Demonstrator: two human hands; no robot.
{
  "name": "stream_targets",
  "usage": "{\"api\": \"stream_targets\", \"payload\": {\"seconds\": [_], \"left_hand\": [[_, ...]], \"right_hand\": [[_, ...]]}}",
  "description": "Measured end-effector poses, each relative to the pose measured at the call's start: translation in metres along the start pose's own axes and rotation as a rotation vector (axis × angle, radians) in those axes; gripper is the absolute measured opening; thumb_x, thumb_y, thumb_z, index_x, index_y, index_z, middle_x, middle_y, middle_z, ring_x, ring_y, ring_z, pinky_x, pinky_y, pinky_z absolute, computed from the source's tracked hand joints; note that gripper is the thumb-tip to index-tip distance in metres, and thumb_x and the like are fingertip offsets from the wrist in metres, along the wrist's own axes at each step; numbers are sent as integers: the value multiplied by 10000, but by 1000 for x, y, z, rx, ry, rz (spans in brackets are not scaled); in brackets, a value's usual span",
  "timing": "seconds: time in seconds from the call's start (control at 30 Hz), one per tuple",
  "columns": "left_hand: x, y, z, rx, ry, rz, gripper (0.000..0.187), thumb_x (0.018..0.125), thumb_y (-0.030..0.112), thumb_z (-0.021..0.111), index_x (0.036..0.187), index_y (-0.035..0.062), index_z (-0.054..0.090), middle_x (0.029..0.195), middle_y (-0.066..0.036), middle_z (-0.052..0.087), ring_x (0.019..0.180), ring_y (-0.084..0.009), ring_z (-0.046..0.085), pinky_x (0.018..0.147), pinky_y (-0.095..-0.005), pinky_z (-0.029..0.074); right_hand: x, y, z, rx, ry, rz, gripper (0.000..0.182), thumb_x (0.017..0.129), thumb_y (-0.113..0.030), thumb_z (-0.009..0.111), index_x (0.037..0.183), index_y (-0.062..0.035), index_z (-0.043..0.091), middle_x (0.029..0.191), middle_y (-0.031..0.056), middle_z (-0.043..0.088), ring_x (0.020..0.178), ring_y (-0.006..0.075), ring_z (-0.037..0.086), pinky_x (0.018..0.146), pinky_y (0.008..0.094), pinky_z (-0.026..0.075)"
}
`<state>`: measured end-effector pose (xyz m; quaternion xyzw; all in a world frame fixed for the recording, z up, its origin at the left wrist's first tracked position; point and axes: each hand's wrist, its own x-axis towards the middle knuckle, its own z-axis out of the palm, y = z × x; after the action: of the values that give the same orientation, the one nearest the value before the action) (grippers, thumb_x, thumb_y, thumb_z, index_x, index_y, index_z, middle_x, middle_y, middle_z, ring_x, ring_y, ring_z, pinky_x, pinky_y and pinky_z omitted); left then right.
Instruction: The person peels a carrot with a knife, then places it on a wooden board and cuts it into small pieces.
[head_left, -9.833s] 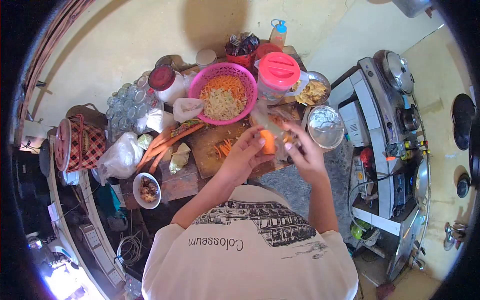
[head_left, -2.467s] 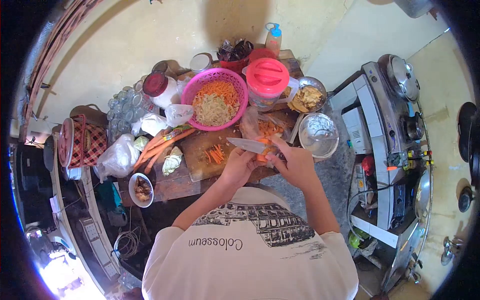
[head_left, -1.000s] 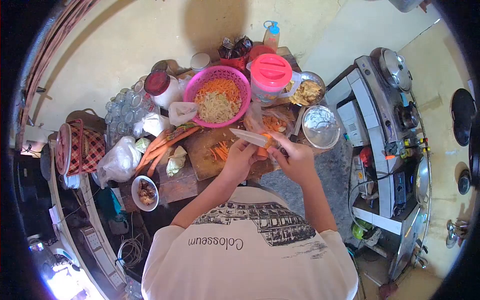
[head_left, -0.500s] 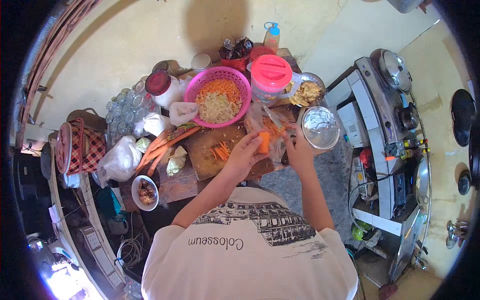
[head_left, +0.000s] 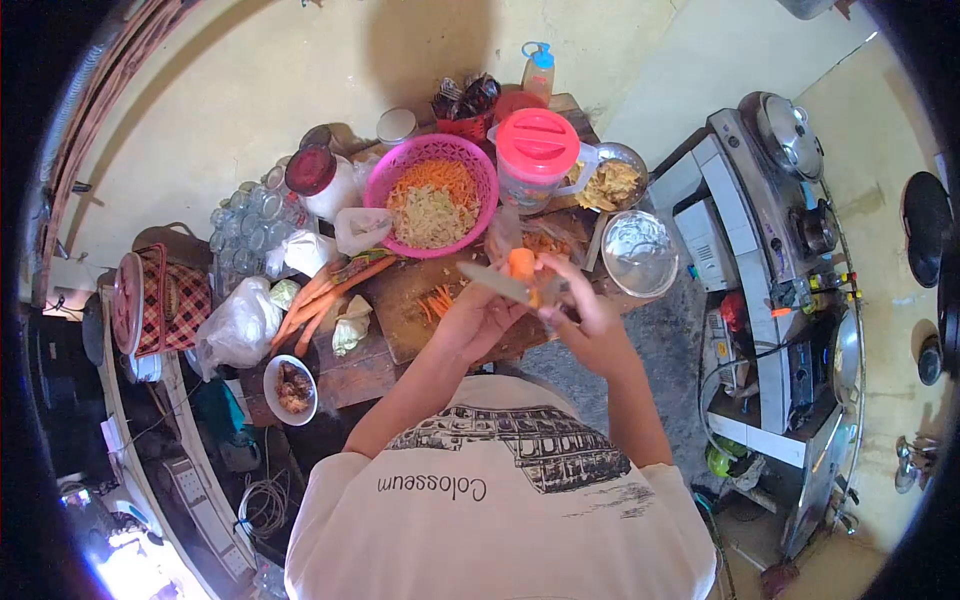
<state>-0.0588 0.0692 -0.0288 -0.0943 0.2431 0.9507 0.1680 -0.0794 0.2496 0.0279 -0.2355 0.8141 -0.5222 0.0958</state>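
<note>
A short, thick piece of carrot (head_left: 522, 263) is held upright in my left hand (head_left: 480, 320), above the near edge of the wooden cutting board (head_left: 408, 325). My right hand (head_left: 590, 325) grips a knife (head_left: 495, 282), its blade pointing left and lying across the lower part of the carrot. The knife's handle is hidden in my fingers. Thin carrot strips (head_left: 437, 302) rest on the board left of my hands. Just beyond them, a clear plastic bag (head_left: 505, 230) lies by more orange shreds (head_left: 545, 243).
A pink basket (head_left: 378, 185) holds shredded carrot and pale shreds. Right of it stand a pink-lidded jug (head_left: 540, 145) and a metal bowl (head_left: 645, 165). A foil-like round container (head_left: 640, 255) sits at the right edge. Whole carrots (head_left: 325, 295) and a small bowl (head_left: 270, 385) are left.
My right hand has moved in toward my left. The knife blade has swung from pointing away to lying leftward across the carrot. My left hand keeps hold of the carrot.
</note>
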Motion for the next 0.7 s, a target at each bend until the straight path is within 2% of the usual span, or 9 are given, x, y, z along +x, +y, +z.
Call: {"api": "stream_targets", "payload": {"seconds": [0.07, 0.23, 0.47, 0.57, 0.7], "left_hand": [[0, 2, 2, -21, -36, -13, 375, 952, 270, 478, 1250, 44, 453, 1121, -65, 591, 979, -146, 594, 858, -289, 488], [-4, 5, 6, 100, -51, 30, 397, 960, 326, 439, 1272, 79, 434, 1059, -55, 595, 969, -152, 589, 789, -347, 514], [-6, 6, 3, 133, -16, 45, 407, 946, 323, 475, 1260, 66, 444, 1127, -58, 571, 1006, -154, 575, 813, -347, 506], [-7, 3, 0, 43, -51, 37, 433, 929, 267, 526, 1274, 23, 432, 1165, -66, 562, 1068, -148, 555, 900, -304, 469], [-8, 1, 4, 101, -27, 61, 397, 952, 318, 466, 1245, 51, 445, 1135, -59, 567, 1025, -154, 567, 861, -334, 483]], "right_hand": [[-1, -2, 1, -56, -32, -55, 531, 867, -285, 605, 1332, -121, 408, 680, 135, 589, 582, 226, 609, 557, 319, 455], [0, -15, -3, -264, -42, -128, 590, 834, -274, 637, 1350, -134, 390, 598, 126, 557, 522, 306, 576, 493, 377, 437], [1, -20, -2, -318, -44, -163, 525, 827, -268, 641, 1300, -150, 445, 561, 124, 546, 519, 325, 581, 478, 403, 434], [3, -15, -1, -361, -20, -201, 493, 829, -269, 639, 1272, -150, 461, 555, 132, 547, 517, 336, 578, 477, 411, 434], [2, -17, -4, -303, -62, -164, 465, 836, -281, 633, 1249, -145, 469, 553, 135, 539, 521, 341, 577, 479, 414, 432]]}}
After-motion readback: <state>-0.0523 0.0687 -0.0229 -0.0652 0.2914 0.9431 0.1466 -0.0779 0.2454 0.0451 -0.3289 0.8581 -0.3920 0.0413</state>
